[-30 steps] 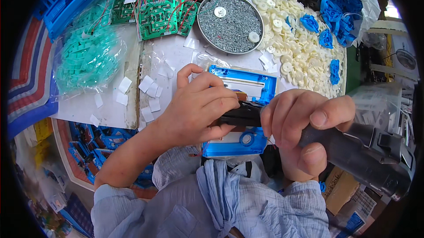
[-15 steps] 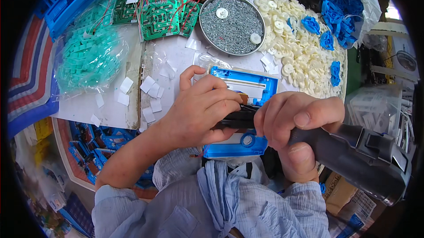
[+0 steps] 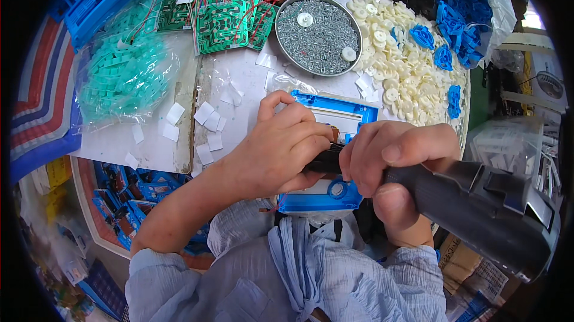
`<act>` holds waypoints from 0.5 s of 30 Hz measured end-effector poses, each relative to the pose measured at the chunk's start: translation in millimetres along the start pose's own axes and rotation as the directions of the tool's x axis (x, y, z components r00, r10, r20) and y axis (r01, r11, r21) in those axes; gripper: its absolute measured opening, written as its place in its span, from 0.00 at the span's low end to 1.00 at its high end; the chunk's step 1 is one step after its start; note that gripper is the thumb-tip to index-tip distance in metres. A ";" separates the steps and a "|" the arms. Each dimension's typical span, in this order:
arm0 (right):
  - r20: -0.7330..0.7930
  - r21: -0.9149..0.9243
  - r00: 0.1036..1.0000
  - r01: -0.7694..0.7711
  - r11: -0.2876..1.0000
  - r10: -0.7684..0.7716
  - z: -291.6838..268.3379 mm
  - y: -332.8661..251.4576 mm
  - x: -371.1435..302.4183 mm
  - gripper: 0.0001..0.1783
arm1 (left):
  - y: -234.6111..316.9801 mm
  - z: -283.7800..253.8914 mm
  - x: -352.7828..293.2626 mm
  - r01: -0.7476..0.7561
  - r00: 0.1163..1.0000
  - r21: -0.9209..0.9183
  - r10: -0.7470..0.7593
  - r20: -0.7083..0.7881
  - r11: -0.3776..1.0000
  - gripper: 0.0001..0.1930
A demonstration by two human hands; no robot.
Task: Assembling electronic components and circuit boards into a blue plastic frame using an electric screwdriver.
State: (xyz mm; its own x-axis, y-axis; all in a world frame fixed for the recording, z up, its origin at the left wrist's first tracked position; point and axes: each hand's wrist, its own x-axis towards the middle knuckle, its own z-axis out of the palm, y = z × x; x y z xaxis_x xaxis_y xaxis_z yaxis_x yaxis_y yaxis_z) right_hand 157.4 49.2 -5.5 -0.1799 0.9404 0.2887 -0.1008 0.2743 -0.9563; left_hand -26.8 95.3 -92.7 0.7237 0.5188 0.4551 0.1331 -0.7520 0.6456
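Observation:
A dark handheld power screwdriver [image 3: 478, 205] lies across my right hand [image 3: 403, 166], whose fingers and thumb are closed around its narrower end. My left hand [image 3: 290, 148] is closed on a black part [image 3: 326, 162] between the two hands; whether this belongs to the screwdriver I cannot tell. Beneath both hands sits a blue plastic casing [image 3: 317, 203] with a round opening and a pale slotted panel. A small brown piece with wires peeks out beside my left fingertips. The screwdriver's tip is hidden behind my hands.
A round metal bowl of screws [image 3: 320, 35] stands beyond the casing. Cream plastic discs [image 3: 394, 59] are heaped right of it, with blue parts among them. Green circuit boards [image 3: 222, 26] and a bag of turquoise pieces [image 3: 128, 80] lie left. Blue assemblies [image 3: 128, 202] fill a lower-left container.
My left hand has shifted slightly right, toward my right hand. The right hand and screwdriver have moved a little, with the screwdriver's rear end lower. Both grips stay closed.

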 end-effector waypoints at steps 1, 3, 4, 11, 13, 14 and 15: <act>0.005 -0.022 1.000 -0.002 1.000 0.002 0.6 -0.5 0.0 0.23 | -0.3 0.2 -0.7 0.000 1.000 -0.007 0.000 -0.003 1.000 0.23; 0.020 -0.039 0.999 0.026 0.999 -0.025 0.0 0.8 1.7 0.21 | -1.3 2.0 -2.5 0.008 1.000 -0.018 -0.008 -0.008 1.000 0.22; 0.020 -0.026 0.999 0.045 0.999 -0.044 0.2 2.6 2.3 0.19 | -1.5 2.7 -3.1 0.010 1.000 -0.020 -0.010 -0.008 1.000 0.22; 0.062 0.009 0.998 0.017 1.000 -0.018 -2.1 6.5 0.5 0.24 | -4.7 2.9 -4.1 -0.024 0.999 -0.035 0.024 -0.021 0.999 0.23; 0.061 0.071 0.995 0.074 0.995 -0.079 -11.2 6.5 -0.5 0.30 | -4.2 3.0 -4.6 -0.038 0.999 -0.039 0.038 -0.021 0.998 0.23; 0.060 0.106 0.993 0.099 0.989 -0.105 -15.5 7.6 -2.2 0.33 | -3.8 3.8 -6.8 -0.040 0.999 -0.043 0.040 -0.011 0.998 0.23; 0.057 0.108 0.988 0.134 0.985 -0.141 -22.8 -1.0 -0.2 0.36 | -3.6 4.0 -8.5 -0.041 0.999 -0.047 0.041 -0.001 0.998 0.24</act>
State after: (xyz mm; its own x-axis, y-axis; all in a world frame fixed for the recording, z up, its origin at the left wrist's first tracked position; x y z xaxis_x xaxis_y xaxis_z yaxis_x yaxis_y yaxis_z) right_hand 179.8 53.4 -5.6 -0.2190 0.8794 0.4227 -0.2290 0.3748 -0.8984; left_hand -30.7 92.0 -101.3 0.7278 0.4876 0.4822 0.0711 -0.7531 0.6541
